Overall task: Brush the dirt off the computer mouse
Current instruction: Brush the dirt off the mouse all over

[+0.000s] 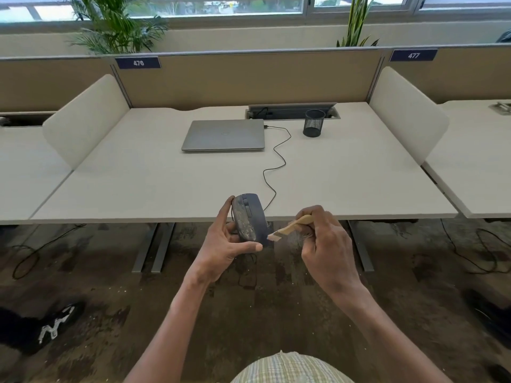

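Wooden brush point(293, 226) in right hand point(326, 244) meets the left-hand-held point(221, 244) dusty mouse point(249, 217), just off desk edge point(166, 218).

Left hand point(221, 244) gripping dusty mouse point(249, 217), right hand point(326, 244) holding brush point(290, 228)

Bright, even daylight enters through the windows point(221, 6) beyond the worktop point(345, 175); shadows are soft, and wide-angle distortion bends the blurred frame edges.
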Available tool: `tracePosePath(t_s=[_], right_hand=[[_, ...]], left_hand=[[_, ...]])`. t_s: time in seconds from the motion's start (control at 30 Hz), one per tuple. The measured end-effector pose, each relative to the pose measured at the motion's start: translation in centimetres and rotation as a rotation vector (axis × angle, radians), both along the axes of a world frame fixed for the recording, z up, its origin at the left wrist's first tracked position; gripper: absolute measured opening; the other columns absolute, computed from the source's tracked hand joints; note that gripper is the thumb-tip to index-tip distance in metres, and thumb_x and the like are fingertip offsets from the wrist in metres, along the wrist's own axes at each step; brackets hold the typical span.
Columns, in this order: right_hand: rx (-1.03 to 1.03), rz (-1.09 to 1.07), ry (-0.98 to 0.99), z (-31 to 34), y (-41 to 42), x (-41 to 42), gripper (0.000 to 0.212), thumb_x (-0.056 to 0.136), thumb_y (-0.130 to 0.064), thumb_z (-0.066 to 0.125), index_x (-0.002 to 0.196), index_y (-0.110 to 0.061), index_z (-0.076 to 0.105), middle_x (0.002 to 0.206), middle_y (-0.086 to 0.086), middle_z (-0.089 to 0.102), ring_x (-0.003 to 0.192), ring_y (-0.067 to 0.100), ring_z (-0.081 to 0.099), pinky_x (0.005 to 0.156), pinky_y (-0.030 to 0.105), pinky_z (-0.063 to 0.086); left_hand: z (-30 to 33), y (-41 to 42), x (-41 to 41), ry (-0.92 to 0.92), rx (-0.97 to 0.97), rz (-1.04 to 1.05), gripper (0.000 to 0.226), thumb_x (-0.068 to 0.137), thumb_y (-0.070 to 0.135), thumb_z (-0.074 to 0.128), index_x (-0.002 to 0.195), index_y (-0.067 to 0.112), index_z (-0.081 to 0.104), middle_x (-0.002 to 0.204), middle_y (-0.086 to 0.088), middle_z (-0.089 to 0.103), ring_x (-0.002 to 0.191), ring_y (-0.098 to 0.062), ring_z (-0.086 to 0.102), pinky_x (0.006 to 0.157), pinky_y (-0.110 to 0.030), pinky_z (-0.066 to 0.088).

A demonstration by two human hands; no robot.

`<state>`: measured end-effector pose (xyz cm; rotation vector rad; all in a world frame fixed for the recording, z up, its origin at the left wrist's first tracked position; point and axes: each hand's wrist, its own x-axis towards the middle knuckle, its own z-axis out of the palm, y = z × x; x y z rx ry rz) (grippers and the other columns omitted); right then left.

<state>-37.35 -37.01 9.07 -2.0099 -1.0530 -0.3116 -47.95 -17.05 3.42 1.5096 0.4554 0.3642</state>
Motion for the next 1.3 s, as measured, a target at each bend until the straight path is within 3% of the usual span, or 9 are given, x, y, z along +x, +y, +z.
tracePosePath(t_s=[0.13,0.23,0.33,0.4,0.43,0.6,0.8,1.1,1.3], right_hand=[[0.077,-0.041,-0.005,-0.2,-0.1,1.1,0.027,0.088,0.000,0.066,0.108,-0.014,0.054,0.085,-0.004,0.063,0.074,0.012,0.059,0.064,0.022,0.050],[0.145,-0.050,0.070,-0.3,1.0,2.5,0.022,0.093,-0.006,0.065,0.109,-0.014,0.052,0.083,-0.009,0.063,0.063,0.001,0.057,0.058,0.006,0.041],[0.150,-0.056,0.167,-0.6,2.5,4.1,0.016,0.097,-0.011,0.063,0.108,-0.014,0.053,0.080,-0.008,0.066,0.059,0.002,0.061,0.050,0.016,0.046],[0.130,-0.037,0.243,-0.7,3.4,5.2,0.013,0.098,-0.011,0.061,0.108,-0.015,0.053,0.083,-0.002,0.070,0.067,0.015,0.069,0.055,0.032,0.056],[0.120,-0.014,0.278,-0.6,3.9,5.7,0.013,0.098,-0.010,0.060,0.108,-0.016,0.053,0.086,0.000,0.070,0.070,0.017,0.072,0.059,0.033,0.059],[0.091,0.176,0.493,0.0,5.5,7.3,0.015,0.099,-0.005,0.058,0.104,-0.018,0.053,0.094,-0.001,0.070,0.077,0.013,0.075,0.062,0.019,0.057],[0.080,0.279,0.690,-0.9,5.1,8.1,0.011,0.100,-0.006,0.058,0.106,-0.014,0.053,0.097,0.000,0.070,0.071,0.018,0.076,0.064,0.031,0.063],[0.141,0.288,0.693,-0.9,3.7,9.7,0.010,0.100,-0.004,0.058,0.103,-0.013,0.054,0.094,-0.001,0.071,0.072,0.018,0.076,0.059,0.023,0.058],[0.138,0.311,0.698,-0.7,2.3,10.9,0.009,0.100,-0.006,0.058,0.107,-0.010,0.052,0.102,0.004,0.071,0.071,0.018,0.076,0.060,0.029,0.061]], left_hand=[[0.0,-0.3,-0.6,0.012,-0.007,-0.025,0.121,0.054,0.022,0.101,0.144,0.064,0.033,0.150,-0.012,0.055,0.122,-0.029,0.070,0.102,-0.048,0.058],[-0.1,-0.7,-0.9,0.027,0.000,-0.076,0.126,0.052,0.025,0.105,0.150,0.060,0.032,0.150,-0.015,0.055,0.122,-0.031,0.070,0.103,-0.050,0.057],[0.0,-1.3,-1.1,0.054,-0.003,-0.126,0.130,0.050,0.030,0.106,0.150,0.060,0.030,0.145,-0.020,0.058,0.119,-0.033,0.071,0.103,-0.054,0.057],[0.1,-1.7,-1.1,0.080,-0.008,-0.139,0.130,0.051,0.026,0.104,0.152,0.057,0.028,0.145,-0.021,0.057,0.120,-0.034,0.070,0.105,-0.058,0.054],[0.2,-1.8,-1.1,0.091,-0.012,-0.149,0.131,0.052,0.023,0.102,0.155,0.053,0.026,0.145,-0.022,0.057,0.121,-0.035,0.070,0.106,-0.059,0.053],[0.2,-2.4,-1.1,0.123,-0.021,-0.184,0.123,0.054,0.019,0.099,0.153,0.035,0.027,0.140,-0.020,0.062,0.118,-0.035,0.072,0.105,-0.059,0.054],[-0.3,-2.9,-0.6,0.148,-0.034,-0.150,0.113,0.054,0.024,0.101,0.144,0.032,0.032,0.139,-0.015,0.064,0.118,-0.033,0.072,0.108,-0.059,0.052],[-0.3,-3.6,0.6,0.100,-0.140,-0.144,0.106,0.064,0.012,0.095,0.153,0.027,0.039,0.134,-0.017,0.069,0.117,-0.036,0.072,0.099,-0.044,0.060],[-0.1,-5.1,1.3,0.029,-0.228,-0.128,0.099,0.069,0.013,0.093,0.154,0.035,0.048,0.152,-0.008,0.056,0.137,-0.037,0.057,0.107,-0.054,0.054]])
